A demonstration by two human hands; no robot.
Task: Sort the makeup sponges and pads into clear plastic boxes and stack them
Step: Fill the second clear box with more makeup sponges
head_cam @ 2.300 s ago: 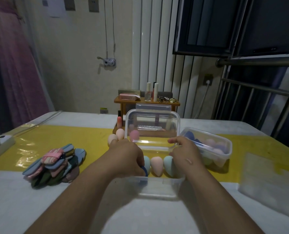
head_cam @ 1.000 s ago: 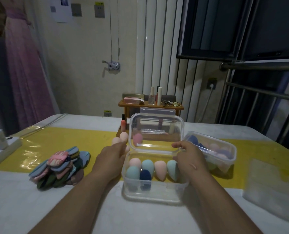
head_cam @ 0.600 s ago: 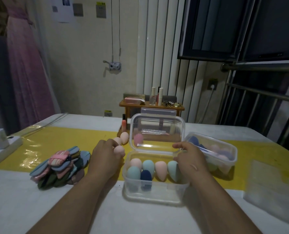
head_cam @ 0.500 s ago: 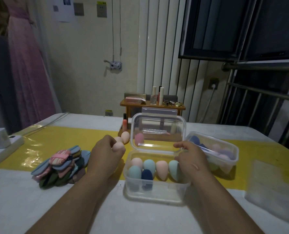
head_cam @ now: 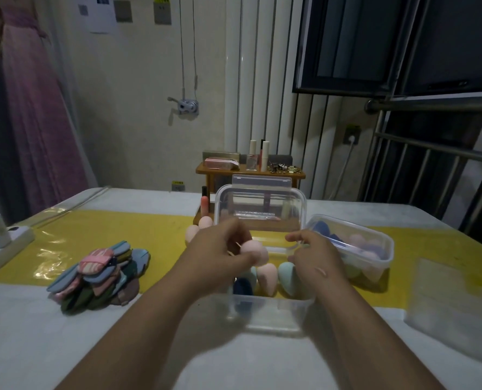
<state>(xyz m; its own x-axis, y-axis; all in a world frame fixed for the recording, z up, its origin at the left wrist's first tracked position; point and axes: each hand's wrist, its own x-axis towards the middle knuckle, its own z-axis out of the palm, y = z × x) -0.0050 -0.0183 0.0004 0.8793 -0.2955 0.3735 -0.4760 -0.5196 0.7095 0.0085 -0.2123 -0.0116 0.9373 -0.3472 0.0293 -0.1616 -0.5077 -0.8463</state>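
Observation:
A clear plastic box (head_cam: 268, 313) stands open in front of me, its lid (head_cam: 260, 209) upright at the back. Inside stand several egg-shaped makeup sponges, among them a peach one (head_cam: 268, 277), a teal one (head_cam: 287, 277) and a dark blue one (head_cam: 242, 287). My left hand (head_cam: 220, 254) pinches a pale pink sponge (head_cam: 253, 250) over the box. My right hand (head_cam: 315, 257) holds the box's right rim (head_cam: 297, 249). Two loose peach sponges (head_cam: 199, 228) stand left of the lid. A heap of flat makeup pads (head_cam: 101, 274) lies to the left.
A second clear box (head_cam: 355, 249) with sponges sits to the right on the yellow mat (head_cam: 107, 232). A clear lid (head_cam: 453, 305) lies at the far right. A small wooden shelf (head_cam: 249, 170) with cosmetics stands behind. A white power strip (head_cam: 0, 237) lies at the left edge.
My left hand picked a pale pink sponge from beside the box and carried it right, over the open box. My right hand stayed at the box's right rim.

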